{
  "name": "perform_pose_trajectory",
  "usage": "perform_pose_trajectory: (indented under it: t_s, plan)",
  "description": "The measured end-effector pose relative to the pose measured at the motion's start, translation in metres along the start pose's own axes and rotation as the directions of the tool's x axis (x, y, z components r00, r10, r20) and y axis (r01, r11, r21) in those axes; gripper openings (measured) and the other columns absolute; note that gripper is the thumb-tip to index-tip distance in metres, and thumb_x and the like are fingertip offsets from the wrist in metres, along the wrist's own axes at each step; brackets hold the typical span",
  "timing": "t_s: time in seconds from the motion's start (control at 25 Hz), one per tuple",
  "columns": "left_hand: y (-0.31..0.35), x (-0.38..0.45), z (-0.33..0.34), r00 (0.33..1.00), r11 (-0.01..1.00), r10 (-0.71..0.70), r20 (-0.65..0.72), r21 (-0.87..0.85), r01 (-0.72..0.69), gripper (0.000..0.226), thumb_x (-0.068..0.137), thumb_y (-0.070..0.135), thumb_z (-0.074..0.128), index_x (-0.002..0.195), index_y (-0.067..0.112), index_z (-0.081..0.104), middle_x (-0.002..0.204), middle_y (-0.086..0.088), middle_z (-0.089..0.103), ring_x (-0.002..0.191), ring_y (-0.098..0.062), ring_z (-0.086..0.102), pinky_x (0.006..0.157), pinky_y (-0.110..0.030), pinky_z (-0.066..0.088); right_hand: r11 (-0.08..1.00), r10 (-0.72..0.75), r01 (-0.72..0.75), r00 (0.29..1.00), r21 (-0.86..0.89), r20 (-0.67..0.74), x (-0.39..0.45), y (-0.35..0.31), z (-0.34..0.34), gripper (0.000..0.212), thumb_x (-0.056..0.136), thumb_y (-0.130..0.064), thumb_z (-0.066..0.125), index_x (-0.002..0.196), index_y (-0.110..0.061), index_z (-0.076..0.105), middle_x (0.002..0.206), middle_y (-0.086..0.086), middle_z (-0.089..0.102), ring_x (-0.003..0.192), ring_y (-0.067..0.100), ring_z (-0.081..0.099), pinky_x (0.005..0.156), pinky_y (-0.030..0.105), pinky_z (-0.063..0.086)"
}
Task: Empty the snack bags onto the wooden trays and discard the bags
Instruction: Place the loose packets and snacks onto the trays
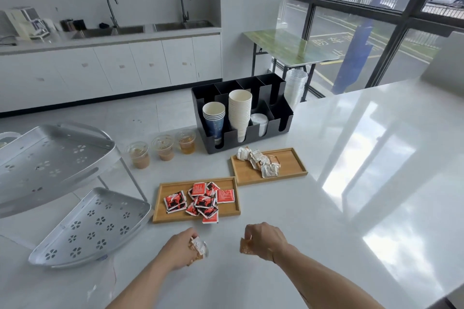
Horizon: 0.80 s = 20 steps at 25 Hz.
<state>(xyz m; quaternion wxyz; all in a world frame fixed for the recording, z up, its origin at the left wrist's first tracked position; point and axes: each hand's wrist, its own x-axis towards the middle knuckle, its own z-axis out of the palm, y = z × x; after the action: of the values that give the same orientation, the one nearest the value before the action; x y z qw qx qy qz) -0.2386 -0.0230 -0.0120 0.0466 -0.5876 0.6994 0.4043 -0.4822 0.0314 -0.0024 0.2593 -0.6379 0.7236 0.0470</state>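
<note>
An office pantry or break room. At 11 o'clock a white counter carries two sinks with black taps. At 12 o'clock on the white island, a black organiser holds stacked paper cups. At 2 o'clock, tall windows face a car park.

Near wooden tray: pile of red-black packets, one overhanging front rim. Far wooden tray, just behind-right: crumpled white-orange packets at left end. Two more orange-white snack packets, left one and right one, held above worktop.
</note>
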Motion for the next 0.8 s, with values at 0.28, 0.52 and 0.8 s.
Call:
perform_pose_trajectory:
  t_s: [0.28,0.52,0.8]
  plan:
    - [0.106,0.040,-0.009,0.995,0.998,0.059,-0.085,0.028,-0.057,0.021,0.080,0.008,0.059,0.092,0.025,0.062,0.083,-0.002,0.071,0.076,-0.020,0.068,0.068,-0.034,0.054,0.999,-0.035,0.037,0.995,0.017,-0.091,0.016,0.081,-0.094,0.027,0.088,-0.033,0.050,0.108,-0.023,0.065,0.107,0.006,0.069,0.098,0.029,0.065,0.075,0.032,0.048]
    - [0.183,0.075,-0.020,0.983,0.996,0.089,-0.163,0.020,-0.087,0.024,0.080,0.008,0.056,0.095,0.024,0.064,0.092,-0.003,0.071,0.084,-0.022,0.069,0.074,-0.038,0.058,1.000,-0.012,0.015,0.984,0.015,-0.175,0.034,0.146,-0.155,0.027,0.091,-0.032,0.049,0.111,-0.023,0.065,0.109,0.005,0.069,0.101,0.029,0.064,0.075,0.031,0.047]
    - [0.234,0.127,-0.035,0.980,0.988,0.105,-0.167,0.126,-0.084,0.017,0.083,0.018,0.056,0.093,0.032,0.060,0.096,-0.001,0.068,0.084,-0.018,0.064,0.072,-0.032,0.052,0.996,0.040,-0.025,0.985,0.089,-0.166,0.083,0.192,-0.180,0.024,0.090,-0.036,0.049,0.106,-0.026,0.065,0.102,0.004,0.069,0.090,0.026,0.065,0.066,0.028,0.042]
